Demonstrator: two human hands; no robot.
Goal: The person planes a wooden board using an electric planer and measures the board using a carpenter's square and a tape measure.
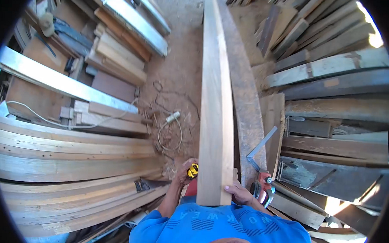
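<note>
A long planed wooden beam (pixel 212 122) runs away from my body, its near end close to my blue shirt (pixel 220 227). My left hand (pixel 184 172) is closed around a yellow and black tape measure (pixel 193 170), just left of the beam. On the other side, my right hand (pixel 240 194) grips the beam near its end, the thumb against its side face. Most of the right fingers are hidden. Right of the beam lies a long, worn brown board (pixel 247 97). A metal square (pixel 261 148) rests at that board's edge, close to a red power tool (pixel 265 181).
Stacked planks (pixel 71 155) fill the left side, with a pale board (pixel 66 79) reaching inward. More timber (pixel 334 108) is piled on the right. A white socket (pixel 173 116) with a looped cord lies on the dirt floor (pixel 175 73).
</note>
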